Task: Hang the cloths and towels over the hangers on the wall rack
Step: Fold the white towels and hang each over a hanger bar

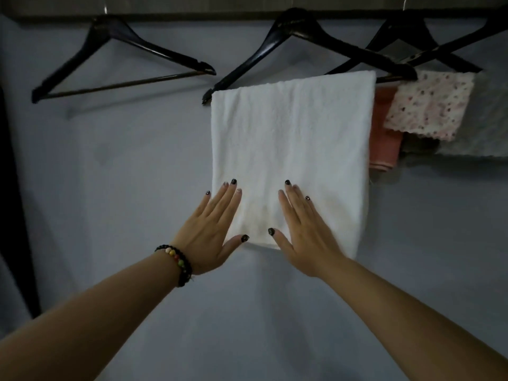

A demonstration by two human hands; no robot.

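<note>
A white towel [291, 138] hangs folded over the bar of the middle black hanger [277, 37] on the wall rack [192, 6]. My left hand [211, 229] lies flat with straight fingers on the towel's lower left edge. My right hand [305, 226] presses flat on its lower middle. To the right, a pink flowered cloth [431, 105], an orange-red cloth [383, 138] and a pale towel [483, 127] hang over further black hangers [406, 31]. The left hanger [110, 61] is bare.
The wall [123, 160] behind is plain grey-blue. A dark vertical strip [13, 215] runs down the far left edge. A beaded bracelet [177, 264] sits on my left wrist.
</note>
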